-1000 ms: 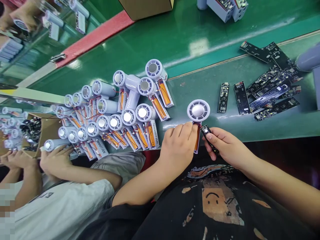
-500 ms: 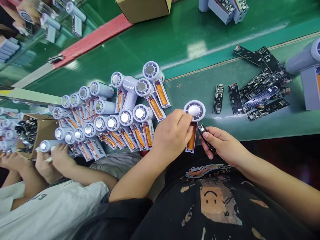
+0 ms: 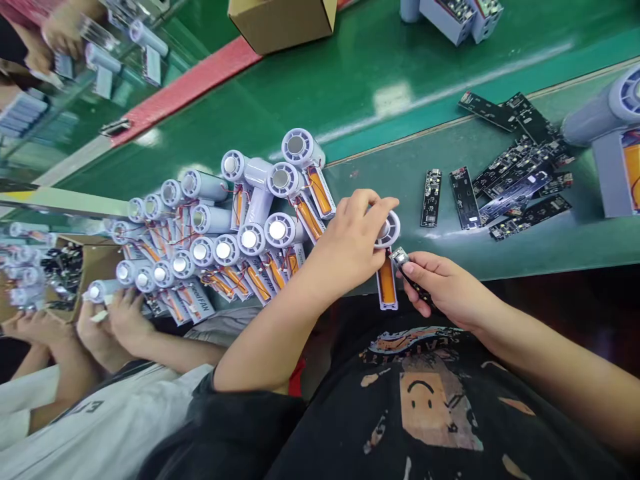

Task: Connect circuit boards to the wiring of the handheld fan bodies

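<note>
A handheld fan (image 3: 387, 283) with its handle uncovered lies at the table's front edge, an orange battery showing inside. My left hand (image 3: 353, 233) is around the left side of its round head, index finger stretched over the top and thumb low beside it; the palm side is hidden. Just right of the handle, my right hand (image 3: 440, 283) pinches a narrow black circuit board (image 3: 401, 257) between thumb and fingers. The board's upper end, with a metal connector, points toward the fan's neck, close to it. Whether they touch I cannot tell.
Several similar fans (image 3: 253, 238) stand crowded to the left. Loose circuit boards (image 3: 515, 167) are piled on the right, a single board (image 3: 431, 198) nearer me. An assembled-looking fan (image 3: 595, 117) is at the right edge, a cardboard box (image 3: 283, 27) behind. A co-worker's hands (image 3: 120, 320) work at left.
My left hand has lifted its fingers from near the fan's neck and spread them across its head. The right hand still holds the circuit board in nearly the same place.
</note>
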